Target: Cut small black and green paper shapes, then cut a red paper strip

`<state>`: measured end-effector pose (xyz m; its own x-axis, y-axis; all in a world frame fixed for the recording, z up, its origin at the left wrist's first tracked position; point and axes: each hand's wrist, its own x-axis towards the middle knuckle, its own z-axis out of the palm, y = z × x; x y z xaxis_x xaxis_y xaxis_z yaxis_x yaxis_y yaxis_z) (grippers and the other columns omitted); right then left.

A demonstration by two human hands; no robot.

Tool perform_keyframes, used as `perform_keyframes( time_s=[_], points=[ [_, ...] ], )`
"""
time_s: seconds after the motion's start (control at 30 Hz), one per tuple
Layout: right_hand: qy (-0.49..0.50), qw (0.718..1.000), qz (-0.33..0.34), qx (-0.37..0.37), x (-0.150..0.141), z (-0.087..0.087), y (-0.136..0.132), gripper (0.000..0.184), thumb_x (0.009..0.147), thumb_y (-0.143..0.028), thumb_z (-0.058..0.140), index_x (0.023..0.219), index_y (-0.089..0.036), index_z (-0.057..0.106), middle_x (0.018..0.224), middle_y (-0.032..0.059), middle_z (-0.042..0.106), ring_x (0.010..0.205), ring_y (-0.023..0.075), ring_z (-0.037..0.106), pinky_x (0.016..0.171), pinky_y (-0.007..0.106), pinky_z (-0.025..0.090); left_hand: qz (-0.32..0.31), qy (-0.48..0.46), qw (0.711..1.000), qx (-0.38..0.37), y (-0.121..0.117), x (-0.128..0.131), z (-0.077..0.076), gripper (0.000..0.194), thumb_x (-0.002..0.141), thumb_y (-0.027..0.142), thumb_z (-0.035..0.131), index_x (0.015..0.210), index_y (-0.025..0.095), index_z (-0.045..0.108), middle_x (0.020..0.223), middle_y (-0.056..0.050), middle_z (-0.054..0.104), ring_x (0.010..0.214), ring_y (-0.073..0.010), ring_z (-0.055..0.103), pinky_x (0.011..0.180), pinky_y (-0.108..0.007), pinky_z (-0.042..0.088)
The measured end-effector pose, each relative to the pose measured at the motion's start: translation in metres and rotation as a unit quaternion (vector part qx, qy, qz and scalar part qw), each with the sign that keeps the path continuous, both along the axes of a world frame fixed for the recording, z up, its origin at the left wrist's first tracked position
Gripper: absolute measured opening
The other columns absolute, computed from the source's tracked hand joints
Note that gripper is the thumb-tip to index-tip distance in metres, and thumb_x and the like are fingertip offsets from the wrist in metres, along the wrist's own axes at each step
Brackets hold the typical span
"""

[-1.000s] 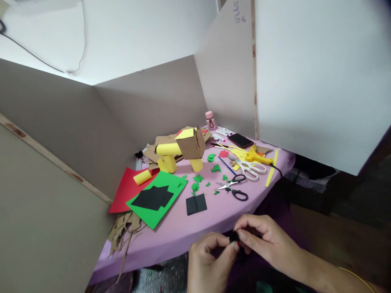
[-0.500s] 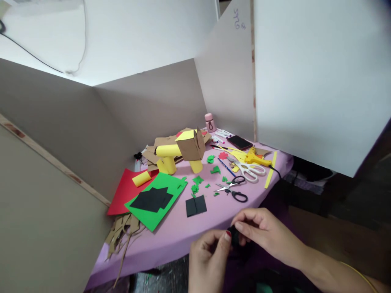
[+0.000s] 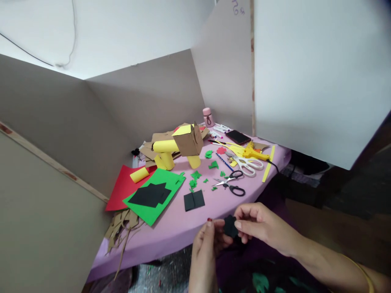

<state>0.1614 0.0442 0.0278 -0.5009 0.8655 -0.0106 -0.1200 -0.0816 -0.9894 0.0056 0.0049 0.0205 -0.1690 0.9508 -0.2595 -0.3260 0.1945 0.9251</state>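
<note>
A small black paper flower (image 3: 230,226) with a scalloped edge is held up just in front of the table's near edge. My right hand (image 3: 256,223) pinches its right side between thumb and fingers. On the other side, my left hand (image 3: 209,238) has its thumb raised and apart, its fingertips close to the flower's left edge; whether they touch it I cannot tell. Near my hands on the table lie a folded black paper square (image 3: 194,200) and open black-handled scissors (image 3: 233,183). Green paper scraps (image 3: 196,175) are scattered beyond them.
A yellow tube-and-cardboard figure (image 3: 187,140) stands mid-table. Green (image 3: 152,215) and red sheets (image 3: 117,191) lie left, cardboard strips (image 3: 120,230) at the left corner. White scissors (image 3: 249,165), a yellow glue gun (image 3: 255,152) and a phone (image 3: 237,137) sit right. Panels (image 3: 146,85) enclose the table.
My left thumb has lifted off the black paper flower and my left fingers have loosened. The flower now faces up in my right hand, more visible. The view has shifted slightly.
</note>
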Motion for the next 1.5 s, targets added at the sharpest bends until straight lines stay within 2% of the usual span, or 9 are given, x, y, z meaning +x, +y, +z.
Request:
perform_keyframes(
  time_s=[0.17,0.33,0.5,0.6,0.7,0.87,1.13,1.27,1.5],
  points=[
    [-0.022,0.999,-0.002,0.038,0.002,0.003,0.001,0.013,0.078,-0.023,0.061,0.069,-0.015,0.056,0.057,-0.0027,0.056,0.052,0.0114,0.053,0.053,0.023,0.041,-0.015,0.097,0.992,0.083,0.001,0.0,0.007,0.025,0.062,0.036,0.078,0.064,0.014,0.067,0.06,0.001,0.062,0.058,-0.011,0.053,0.056,-0.019,0.04],
    [0.021,0.999,-0.021,0.045,0.001,0.003,0.001,0.026,0.085,-0.038,0.056,0.076,-0.014,0.058,0.066,0.0001,0.058,0.056,0.0118,0.055,0.055,0.023,0.042,0.002,0.024,0.999,0.044,0.002,-0.002,0.004,0.025,0.065,0.035,0.077,0.059,0.015,0.064,0.053,0.003,0.058,0.053,-0.0085,0.05,0.054,-0.018,0.039],
    [0.012,0.998,-0.004,0.059,-0.003,-0.001,0.0,0.02,0.082,-0.031,0.06,0.072,-0.014,0.056,0.064,-0.0011,0.056,0.057,0.0119,0.053,0.056,0.024,0.043,-0.016,-0.005,0.999,0.03,0.0,0.004,-0.001,0.025,0.066,0.039,0.076,0.064,0.015,0.069,0.052,0.001,0.062,0.053,-0.0095,0.054,0.055,-0.018,0.042],
    [0.012,0.999,-0.013,0.036,-0.001,-0.001,0.002,0.018,0.082,-0.028,0.058,0.071,-0.015,0.054,0.063,-0.0019,0.056,0.054,0.0111,0.053,0.055,0.024,0.043,0.024,-0.021,0.999,0.016,0.002,0.004,0.001,0.032,0.066,0.045,0.074,0.071,0.014,0.073,0.059,-0.002,0.067,0.052,-0.0095,0.056,0.053,-0.019,0.043],
    [-0.017,0.999,-0.007,0.043,0.001,0.002,0.003,0.016,0.082,-0.025,0.058,0.07,-0.015,0.054,0.059,-0.0029,0.056,0.052,0.0105,0.052,0.054,0.023,0.042,0.02,-0.011,1.0,0.016,0.004,0.0,0.006,0.034,0.065,0.046,0.074,0.073,0.013,0.073,0.063,-0.002,0.067,0.052,-0.0092,0.056,0.052,-0.019,0.044],
    [-0.051,0.996,-0.012,0.075,0.002,0.004,0.004,0.016,0.081,-0.026,0.061,0.07,-0.015,0.057,0.057,-0.0028,0.056,0.053,0.0116,0.053,0.053,0.022,0.04,-0.02,0.055,0.997,0.051,0.006,-0.001,0.009,0.02,0.063,0.031,0.079,0.067,0.014,0.07,0.06,0.002,0.063,0.053,-0.0077,0.053,0.054,-0.017,0.042],
    [0.007,0.997,-0.034,0.062,0.003,-0.005,0.005,0.034,0.089,-0.045,0.049,0.075,-0.016,0.057,0.061,-0.002,0.057,0.055,0.0124,0.057,0.053,0.022,0.042,-0.024,0.016,0.999,0.039,0.009,0.003,0.001,0.021,0.066,0.031,0.076,0.067,0.013,0.066,0.062,0.001,0.063,0.053,-0.0079,0.053,0.053,-0.018,0.042],
    [0.007,0.998,-0.027,0.055,0.003,-0.007,0.005,0.027,0.08,-0.041,0.064,0.074,-0.015,0.057,0.063,-0.0027,0.056,0.056,0.0119,0.055,0.057,0.023,0.044,-0.038,0.005,0.999,0.033,0.009,0.005,0.001,0.021,0.067,0.032,0.076,0.066,0.014,0.065,0.057,0.003,0.061,0.052,-0.0074,0.053,0.053,-0.017,0.041],
    [-0.029,0.997,-0.035,0.065,-0.003,-0.019,0.019,0.028,0.079,-0.042,0.062,0.071,-0.015,0.056,0.059,-0.0039,0.055,0.051,0.0107,0.053,0.054,0.023,0.044,-0.027,0.02,0.999,0.04,0.016,0.003,-0.013,0.026,0.067,0.037,0.074,0.064,0.015,0.062,0.059,0.002,0.06,0.053,-0.0098,0.052,0.053,-0.02,0.04]
  ],
)
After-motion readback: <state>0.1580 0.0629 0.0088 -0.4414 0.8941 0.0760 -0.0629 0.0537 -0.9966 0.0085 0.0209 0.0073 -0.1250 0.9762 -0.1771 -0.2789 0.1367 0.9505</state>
